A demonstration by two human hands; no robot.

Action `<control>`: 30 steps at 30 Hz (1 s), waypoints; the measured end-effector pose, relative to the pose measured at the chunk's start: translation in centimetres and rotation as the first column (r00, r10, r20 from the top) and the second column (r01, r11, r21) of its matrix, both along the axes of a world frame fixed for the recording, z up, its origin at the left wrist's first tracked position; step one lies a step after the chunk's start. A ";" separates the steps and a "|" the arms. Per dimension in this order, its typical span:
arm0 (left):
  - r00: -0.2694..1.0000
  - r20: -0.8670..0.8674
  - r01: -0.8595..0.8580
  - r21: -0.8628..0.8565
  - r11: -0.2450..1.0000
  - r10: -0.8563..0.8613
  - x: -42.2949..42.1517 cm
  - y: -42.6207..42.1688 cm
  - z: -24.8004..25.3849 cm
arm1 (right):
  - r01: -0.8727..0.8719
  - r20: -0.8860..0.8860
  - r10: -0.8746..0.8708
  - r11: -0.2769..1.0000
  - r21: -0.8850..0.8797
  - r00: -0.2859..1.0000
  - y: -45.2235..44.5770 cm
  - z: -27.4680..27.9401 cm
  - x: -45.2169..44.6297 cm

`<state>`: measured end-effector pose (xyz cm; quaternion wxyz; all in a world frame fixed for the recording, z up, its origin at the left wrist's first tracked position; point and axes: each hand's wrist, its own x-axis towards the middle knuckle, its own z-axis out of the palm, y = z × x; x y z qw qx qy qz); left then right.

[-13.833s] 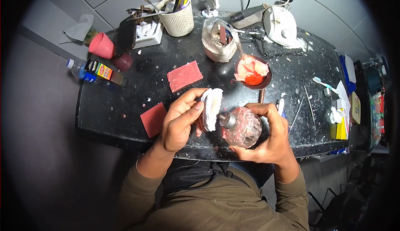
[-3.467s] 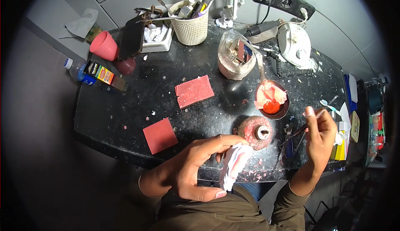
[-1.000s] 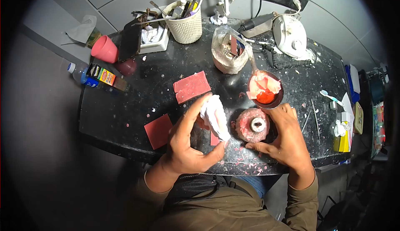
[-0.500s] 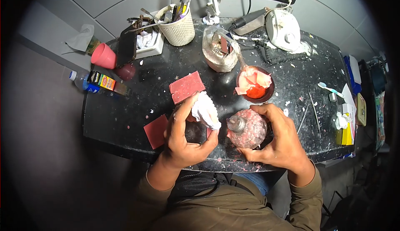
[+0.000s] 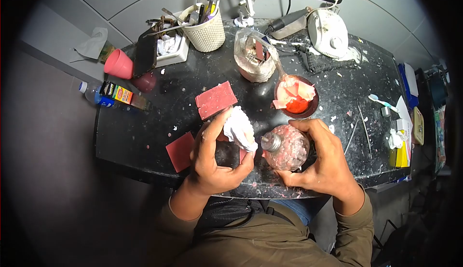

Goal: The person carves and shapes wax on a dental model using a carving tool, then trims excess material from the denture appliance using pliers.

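Note:
My left hand (image 5: 212, 158) grips a white plaster piece (image 5: 238, 128) between thumb and fingers, at the front of the black table. To its right, my right hand (image 5: 322, 158) is wrapped round a wax-spattered glass burner (image 5: 289, 149), whose metal neck (image 5: 271, 142) tilts left toward the plaster piece. A small gap separates the two objects. Behind the burner sits a pan (image 5: 311, 109) with pink wax sheets and red melted wax (image 5: 296, 105). One pink wax sheet (image 5: 216, 100) lies behind my left hand and another (image 5: 180, 152) to its left. A further pink bit shows beneath that hand.
A plastic-lined jar (image 5: 254, 64), a white tool basket (image 5: 205, 33) and a white device (image 5: 328, 34) stand at the back. Left are a pink cup (image 5: 118, 64) and a bottle (image 5: 91, 92). Metal tools (image 5: 364, 131) and a toothbrush (image 5: 383, 102) lie right.
Since the 3.5-second-old frame, my right hand has let go of a thin tool and taken hold of the burner. The burner has tipped from upright to leftward. My left hand keeps the plaster piece.

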<state>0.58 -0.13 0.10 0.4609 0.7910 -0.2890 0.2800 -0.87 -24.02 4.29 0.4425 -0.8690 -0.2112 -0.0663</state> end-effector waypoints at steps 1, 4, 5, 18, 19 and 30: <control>0.997 -0.069 0.035 -0.040 0.999 -0.038 -0.2 0.2 -0.3 | 0.018 -0.016 -0.018 1.000 -0.007 1.000 0.0 0.1 0.1; 0.974 -0.195 0.091 -0.113 0.989 -0.112 -0.4 0.6 0.3 | 0.065 -0.066 -0.065 0.998 -0.015 0.996 -0.1 0.2 0.2; 0.955 -0.255 0.114 -0.144 0.983 -0.148 -0.4 0.7 0.6 | 0.096 -0.103 -0.097 0.995 -0.016 0.990 -0.2 0.3 0.3; 0.733 -0.442 0.251 -0.530 0.810 -0.517 -0.7 1.7 1.3 | 0.111 -0.105 -0.121 0.989 -0.099 0.987 -0.6 0.5 0.4; 0.735 -0.440 0.252 -0.528 0.811 -0.515 -0.8 1.7 1.3 | 0.109 -0.101 -0.119 0.989 -0.097 0.988 -0.5 0.6 0.3; 0.684 -0.401 0.305 -0.601 0.739 -0.609 -1.1 2.1 1.3 | 0.164 -0.177 -0.205 0.961 -0.224 0.962 -1.6 1.3 0.5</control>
